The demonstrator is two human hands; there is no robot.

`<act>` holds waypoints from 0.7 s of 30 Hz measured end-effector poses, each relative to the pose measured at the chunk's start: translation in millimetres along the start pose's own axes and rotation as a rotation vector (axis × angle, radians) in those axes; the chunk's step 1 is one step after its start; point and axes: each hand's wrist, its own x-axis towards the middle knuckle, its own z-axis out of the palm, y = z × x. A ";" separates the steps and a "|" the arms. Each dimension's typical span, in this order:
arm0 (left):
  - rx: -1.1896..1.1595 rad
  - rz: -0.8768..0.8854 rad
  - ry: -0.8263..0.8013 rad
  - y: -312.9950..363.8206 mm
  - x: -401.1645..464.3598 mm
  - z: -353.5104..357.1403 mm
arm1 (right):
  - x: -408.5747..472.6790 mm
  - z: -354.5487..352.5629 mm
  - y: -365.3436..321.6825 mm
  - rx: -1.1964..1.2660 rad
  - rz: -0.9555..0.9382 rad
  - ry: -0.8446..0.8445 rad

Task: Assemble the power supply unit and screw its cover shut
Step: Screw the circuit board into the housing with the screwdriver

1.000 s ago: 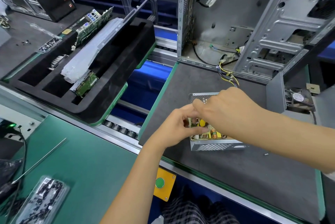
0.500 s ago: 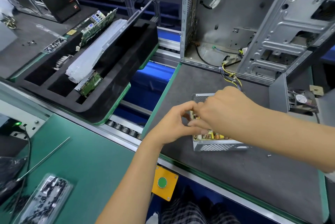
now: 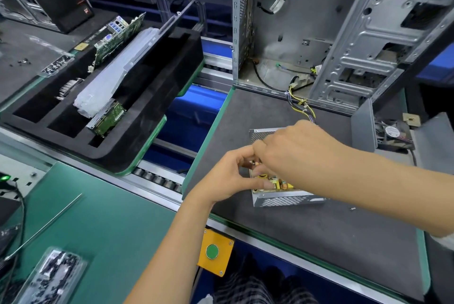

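Over the perforated metal power supply unit (image 3: 282, 201), both hands (image 3: 248, 173) meet.

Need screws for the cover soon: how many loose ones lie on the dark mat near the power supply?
1: a single loose screw on the dark mat, right of the power supply. Others may be hidden under the hands.

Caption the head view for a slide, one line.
Both hands, left hand and right hand, work inside the open power supply unit on the grey mat; a loose screw lies nearby.

Single head-worn view, angled forward and down, close over the workbench (image 3: 319, 225)
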 end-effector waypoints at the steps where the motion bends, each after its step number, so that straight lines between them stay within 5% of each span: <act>1: -0.017 -0.011 0.009 -0.4 0.8 2.0 | 2.3 3.6 0.3 -0.028 0.019 -0.019; 21: -0.138 -0.114 -0.004 10.3 -4.0 0.0 | 6.7 9.7 0.5 0.065 0.055 0.007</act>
